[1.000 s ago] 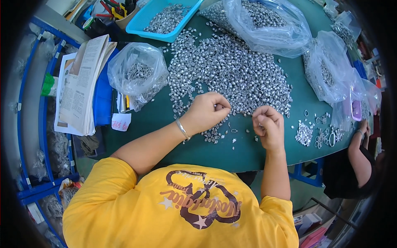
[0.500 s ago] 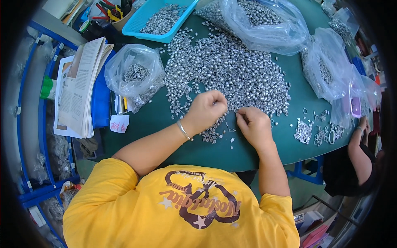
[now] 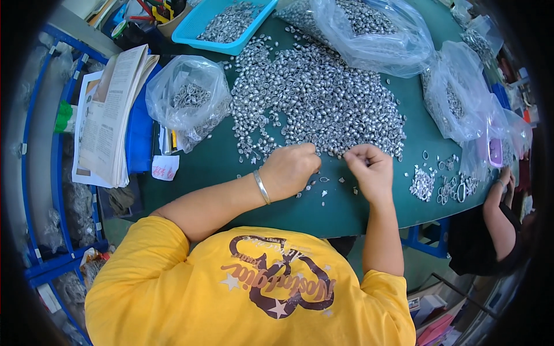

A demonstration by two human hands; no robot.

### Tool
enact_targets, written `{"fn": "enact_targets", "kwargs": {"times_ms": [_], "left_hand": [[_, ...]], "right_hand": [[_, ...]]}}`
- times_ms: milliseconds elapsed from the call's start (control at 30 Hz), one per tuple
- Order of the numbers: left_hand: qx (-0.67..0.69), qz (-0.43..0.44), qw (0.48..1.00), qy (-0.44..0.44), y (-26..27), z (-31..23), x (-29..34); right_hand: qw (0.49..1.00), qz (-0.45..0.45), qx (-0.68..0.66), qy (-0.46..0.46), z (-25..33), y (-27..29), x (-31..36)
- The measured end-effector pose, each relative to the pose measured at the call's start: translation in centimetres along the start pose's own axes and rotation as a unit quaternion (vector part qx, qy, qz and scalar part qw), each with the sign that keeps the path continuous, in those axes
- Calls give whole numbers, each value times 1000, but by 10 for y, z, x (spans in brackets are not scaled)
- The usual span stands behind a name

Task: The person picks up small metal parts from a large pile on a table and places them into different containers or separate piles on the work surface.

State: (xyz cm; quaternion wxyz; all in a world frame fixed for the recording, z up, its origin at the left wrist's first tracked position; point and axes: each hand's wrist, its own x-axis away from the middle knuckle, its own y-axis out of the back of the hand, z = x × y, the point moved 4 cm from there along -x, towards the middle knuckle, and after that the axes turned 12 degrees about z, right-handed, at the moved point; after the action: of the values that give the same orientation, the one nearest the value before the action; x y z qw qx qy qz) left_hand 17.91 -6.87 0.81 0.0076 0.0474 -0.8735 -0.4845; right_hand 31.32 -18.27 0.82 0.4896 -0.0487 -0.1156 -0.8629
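One green tabletop (image 3: 317,218), spread in front of you. One broad pile of silvery metal pieces (image 3: 329,104), small and rounded, lying loose at the middle of the table, its near edge at your fingers. One large clear bag (image 3: 398,55), open, filled with similar pieces, at the pile's far side. One clear bag (image 3: 453,98), to the pile's right. One stack of printed papers (image 3: 112,115), far left, leaning against something blue. One turquoise basket (image 3: 214,46), partly filled, beyond the pile's left part. One smaller clear bag (image 3: 187,95), between papers and pile. Your left hand (image 3: 288,168): fingers curled inward, tips hidden, contents impossible to tell. Your right hand (image 3: 372,170): thumb and forefinger drawn close at the pile's near edge; whether a piece sits between them, unclear. One small heap of bright bits (image 3: 424,185), right. Several stray pieces (image 3: 324,179), scattered between your hands.
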Motion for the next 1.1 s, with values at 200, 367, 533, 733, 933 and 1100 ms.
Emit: {"fn": "enact_targets", "kwargs": {"times_ms": [200,367,533,733,933,1100], "left_hand": [[40,-35,999,-9,0,-3,1],[30,-14,999,-20,-4,-2,0],[37,-19,999,-11,0,-7,2],[19,-39,999,-19,-3,-7,-3],[52,-33,998,-16,0,-14,4],[18,-12,999,-28,-9,-17,-1]], "right_hand": [[964,32,234,120,1,-10,-1],[897,-8,397,194,11,-25,-1],[999,4,39,22,0,-2,0],[902,33,390,184,9,-24,-1],[996,42,45,72,3,-12,-2],[991,85,-106,7,0,8,1]]}}
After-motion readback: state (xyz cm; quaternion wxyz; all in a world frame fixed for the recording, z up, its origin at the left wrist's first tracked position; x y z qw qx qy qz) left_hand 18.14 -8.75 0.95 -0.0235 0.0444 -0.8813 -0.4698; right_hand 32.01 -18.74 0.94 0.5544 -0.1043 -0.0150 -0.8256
